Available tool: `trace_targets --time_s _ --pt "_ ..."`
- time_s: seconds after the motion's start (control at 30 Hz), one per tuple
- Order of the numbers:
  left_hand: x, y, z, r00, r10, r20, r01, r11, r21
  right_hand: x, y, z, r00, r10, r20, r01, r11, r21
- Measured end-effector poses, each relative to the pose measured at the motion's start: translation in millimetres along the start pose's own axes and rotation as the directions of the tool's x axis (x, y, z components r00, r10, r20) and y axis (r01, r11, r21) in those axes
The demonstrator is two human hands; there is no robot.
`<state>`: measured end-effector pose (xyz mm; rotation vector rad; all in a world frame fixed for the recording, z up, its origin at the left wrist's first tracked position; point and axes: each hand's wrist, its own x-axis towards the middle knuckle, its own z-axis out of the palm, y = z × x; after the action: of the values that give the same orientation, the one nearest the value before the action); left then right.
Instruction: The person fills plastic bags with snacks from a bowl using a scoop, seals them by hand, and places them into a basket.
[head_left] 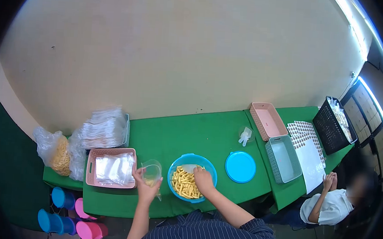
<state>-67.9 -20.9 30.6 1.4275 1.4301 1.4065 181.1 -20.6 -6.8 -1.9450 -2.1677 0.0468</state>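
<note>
My left hand (146, 186) is closed around the side of a clear plastic cup (152, 166), held over the green table just left of a blue tub (170, 189). Something pale yellow shows low in the cup. Short yellow stick-shaped snacks (185, 184) fill much of the tub. My right hand (203, 180) reaches into the tub from the right, its fingers bent around a whitish scoop (189, 168) at the far side of the snacks. The fingers partly cover the scoop.
A pink basket (90, 166) of clear bags, stacked packets (104, 127) and bagged snacks (60, 157) stand left. Rightward are a blue lid (240, 167), white scoops (245, 136), pink (268, 117) and grey-green (284, 159) baskets, sticker sheets (305, 137), a black basket (329, 128) and a seated person (326, 206).
</note>
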Motion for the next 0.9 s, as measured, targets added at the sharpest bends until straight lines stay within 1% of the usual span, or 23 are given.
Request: trace_targets --time_s 0.03,0.07,0.1,0.13,0.17,0.23,0.27,0.3,0.33,0.37,0.4,0.43,0.47,0.5,0.57,0.73,0.77,0.8,0.83,0.9 --pt "-2 1 9 1.000 0.008 -0.007 -0.007 0.997 0.077 2 1 -3 0.998 -0.012 0.059 0.012 1.000 0.010" --pt "-5 4 22 0.998 0.003 -0.066 0.000 0.999 0.052 1 3 -7 0.998 -0.016 0.064 0.015 1.000 0.016" --pt "-10 -3 37 0.997 0.001 -0.071 0.003 0.998 0.059 -1 6 -15 0.992 0.015 0.129 -0.028 0.995 0.097" --pt "-17 -19 54 0.984 0.040 -0.173 -0.026 0.996 0.084 -2 7 -25 0.980 0.041 0.195 -0.076 0.982 0.173" --pt "-25 -25 69 0.960 0.080 -0.269 -0.052 0.993 0.111 -5 7 -39 0.979 0.038 0.199 -0.074 0.981 0.177" --pt "-36 -26 87 0.964 0.070 -0.257 -0.047 0.995 0.092 -6 6 -65 0.931 -0.010 0.364 -0.063 0.980 0.188" --pt "-39 -34 93 0.960 0.101 -0.263 -0.056 0.983 0.172 -3 6 -59 0.931 -0.015 0.364 -0.058 0.980 0.188" --pt "-38 -35 95 0.956 0.130 -0.264 -0.062 0.966 0.252 -1 5 -49 0.953 0.054 0.298 -0.108 0.980 0.167" --pt "-38 -36 97 0.956 0.125 -0.266 -0.056 0.966 0.253 -1 5 -40 0.964 0.123 0.234 -0.161 0.976 0.150" --pt "-37 -39 97 0.956 0.149 -0.254 -0.082 0.963 0.257 -2 9 -32 0.963 0.118 0.243 -0.158 0.976 0.151" --pt "-36 -40 94 0.955 0.172 -0.244 -0.105 0.958 0.266 -3 10 -29 0.968 0.092 0.232 -0.141 0.969 0.203" --pt "-36 -40 92 0.953 0.168 -0.252 -0.094 0.956 0.279 -4 9 -25 0.974 0.063 0.218 -0.119 0.960 0.255" --pt "-36 -40 94 0.954 0.156 -0.256 -0.085 0.960 0.268 -6 11 -23 0.970 0.027 0.242 -0.100 0.950 0.294" --pt "-36 -40 97 0.955 0.143 -0.258 -0.077 0.965 0.251 -6 12 -27 0.969 0.020 0.246 -0.095 0.951 0.296" --pt "-37 -39 97 0.957 0.127 -0.259 -0.054 0.962 0.269 -5 16 -37 0.922 -0.067 0.382 -0.029 0.970 0.240" --pt "-32 -28 95 0.961 0.100 -0.259 -0.021 0.957 0.291 -1 4 -7 0.932 -0.103 0.348 0.010 0.966 0.260" --pt "-29 -26 94 0.954 0.130 -0.270 -0.047 0.954 0.295 -1 7 -3 0.928 -0.127 0.350 0.034 0.965 0.261" --pt "-32 -26 92 0.948 0.151 -0.280 -0.061 0.951 0.305 1 8 -9 0.916 -0.175 0.361 0.076 0.959 0.272" --pt "-33 -27 91 0.949 0.132 -0.287 -0.039 0.950 0.309 0 8 -15 0.907 -0.184 0.380 0.079 0.958 0.275" --pt "-31 -28 90 0.944 0.167 -0.286 -0.067 0.943 0.327 -1 7 -30 0.852 -0.235 0.467 0.134 0.962 0.239"
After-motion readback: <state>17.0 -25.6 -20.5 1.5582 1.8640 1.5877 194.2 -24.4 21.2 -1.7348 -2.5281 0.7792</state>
